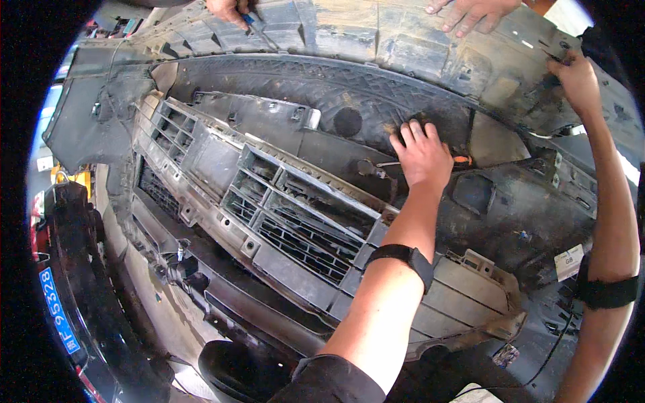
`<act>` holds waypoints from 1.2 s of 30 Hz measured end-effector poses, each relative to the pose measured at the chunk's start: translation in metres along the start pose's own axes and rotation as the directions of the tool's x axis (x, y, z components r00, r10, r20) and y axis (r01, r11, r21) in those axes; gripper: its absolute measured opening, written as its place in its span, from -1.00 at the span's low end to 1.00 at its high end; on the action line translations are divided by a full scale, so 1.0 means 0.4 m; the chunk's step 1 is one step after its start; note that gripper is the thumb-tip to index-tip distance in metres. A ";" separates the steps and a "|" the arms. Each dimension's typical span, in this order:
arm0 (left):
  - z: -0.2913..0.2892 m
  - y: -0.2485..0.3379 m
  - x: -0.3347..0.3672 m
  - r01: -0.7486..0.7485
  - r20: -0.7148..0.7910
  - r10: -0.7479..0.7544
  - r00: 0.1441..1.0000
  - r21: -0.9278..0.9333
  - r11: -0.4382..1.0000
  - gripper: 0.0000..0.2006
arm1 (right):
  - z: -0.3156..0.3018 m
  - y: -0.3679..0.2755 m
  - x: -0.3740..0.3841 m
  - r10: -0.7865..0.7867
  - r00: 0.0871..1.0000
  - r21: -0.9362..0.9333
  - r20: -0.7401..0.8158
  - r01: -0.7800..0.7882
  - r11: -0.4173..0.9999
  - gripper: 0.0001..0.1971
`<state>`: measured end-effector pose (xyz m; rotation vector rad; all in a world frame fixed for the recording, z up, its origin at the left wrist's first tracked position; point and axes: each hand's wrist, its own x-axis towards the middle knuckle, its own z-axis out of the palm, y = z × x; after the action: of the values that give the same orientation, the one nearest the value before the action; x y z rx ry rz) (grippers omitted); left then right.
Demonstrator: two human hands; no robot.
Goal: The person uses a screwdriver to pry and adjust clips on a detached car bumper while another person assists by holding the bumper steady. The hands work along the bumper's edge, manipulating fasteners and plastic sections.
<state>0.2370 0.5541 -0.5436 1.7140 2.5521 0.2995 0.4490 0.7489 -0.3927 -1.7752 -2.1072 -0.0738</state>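
A large, dirty car bumper cover [410,33] lies inner side up, its long upper flank curving across the far side. My left hand [426,158] rests over its dark inner face, fingers spread and apart. Beneath that hand passes a screwdriver [462,160]; its orange handle shows to the right and a thin shaft to the left. At the far right, my right hand [578,80] is closed at the bumper cover's edge, its fingertips partly hidden. Nearer lies the slatted grille [306,215], set in a grey frame with clip holes.
Across from me, another person's hand [230,12] holds a blue-handled screwdriver [259,28]; that person's other hand [474,13] lies on the cover. A black car part with a blue plate [58,310] stands at left. A small white box [569,262] and cable are at right.
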 end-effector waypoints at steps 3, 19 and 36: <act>0.001 -0.003 0.003 -0.005 -0.003 0.004 1.000 -0.011 1.000 -0.64 | -0.006 -0.004 0.008 0.037 0.998 0.019 0.045 -0.038 0.999 -0.57; 0.003 -0.003 0.002 -0.011 -0.025 0.010 1.000 -0.015 1.000 -0.63 | -0.008 0.017 0.018 -0.058 0.995 0.006 0.086 0.058 0.998 -0.57; 0.005 -0.003 -0.001 -0.008 -0.026 0.008 1.000 0.013 1.000 -0.63 | -0.005 0.013 0.023 -0.027 0.997 -0.033 0.066 0.029 0.999 -0.52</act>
<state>0.2363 0.5537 -0.5457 1.7362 2.5719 0.3093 0.4533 0.7580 -0.3891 -1.7906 -2.1898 -0.0598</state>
